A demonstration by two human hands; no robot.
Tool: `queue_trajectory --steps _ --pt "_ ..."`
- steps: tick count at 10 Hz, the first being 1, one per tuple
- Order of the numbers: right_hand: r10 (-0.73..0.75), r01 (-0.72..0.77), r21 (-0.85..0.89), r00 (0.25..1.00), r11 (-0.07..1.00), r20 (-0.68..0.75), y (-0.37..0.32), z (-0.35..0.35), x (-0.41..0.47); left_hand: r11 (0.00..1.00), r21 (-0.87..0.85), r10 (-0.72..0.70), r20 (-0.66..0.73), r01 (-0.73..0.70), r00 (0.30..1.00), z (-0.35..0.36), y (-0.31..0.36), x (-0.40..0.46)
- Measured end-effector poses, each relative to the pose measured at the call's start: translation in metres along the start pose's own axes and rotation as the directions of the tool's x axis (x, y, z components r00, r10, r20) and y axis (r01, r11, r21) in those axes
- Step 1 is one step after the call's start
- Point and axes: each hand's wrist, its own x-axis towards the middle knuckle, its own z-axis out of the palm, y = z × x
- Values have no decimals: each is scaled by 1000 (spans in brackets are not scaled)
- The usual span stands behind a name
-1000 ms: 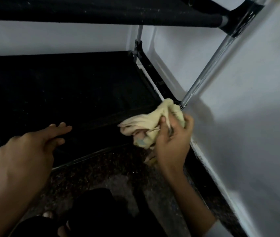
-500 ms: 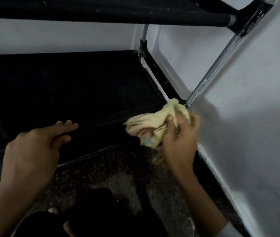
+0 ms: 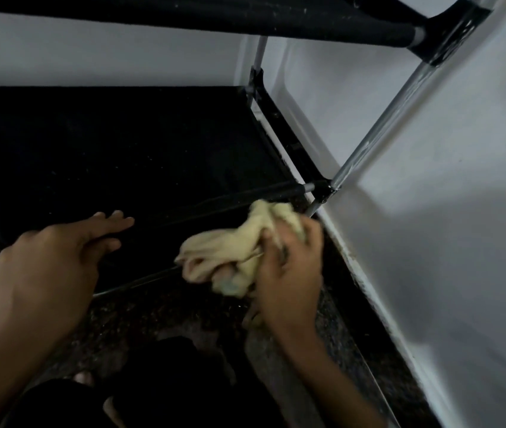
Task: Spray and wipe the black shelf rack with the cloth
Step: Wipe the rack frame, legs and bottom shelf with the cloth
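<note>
The black shelf rack (image 3: 128, 149) fills the left and middle, its lower fabric tier stretched between metal tubes, an upper black tier (image 3: 214, 13) across the top. My right hand (image 3: 288, 279) is closed on a bunched pale yellow cloth (image 3: 236, 251), just in front of and below the tier's front right corner joint (image 3: 322, 188). My left hand (image 3: 48, 270) rests palm down on the front edge of the lower tier, fingers spread and pointing right, holding nothing. No spray bottle is visible.
A white wall (image 3: 430, 211) stands close on the right, with a silver upright pole (image 3: 384, 118) of the rack against it. Dark speckled floor (image 3: 159, 313) lies below the tier. My dark-clothed knees (image 3: 153, 390) are at the bottom.
My right hand with the cloth has dropped away from the corner joint, which now shows bare. My left hand stays on the front edge.
</note>
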Motion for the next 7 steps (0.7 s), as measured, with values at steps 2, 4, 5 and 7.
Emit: queue_trajectory --steps 2,4,5,7 --pt "174 -186 -100 978 977 -118 1 -6 29 1000 -7 1 13 -1 1000 1 -1 4" --pt "-144 157 -8 925 988 351 -30 23 -26 999 -15 47 2 -47 999 0 5 4" --pt "-140 141 21 935 990 326 -29 15 -23 998 -56 9 2 -9 1000 6 -6 7" --pt "66 -92 -191 988 977 -138 7 -24 42 993 -121 8 -20 -10 1000 8 -12 6"
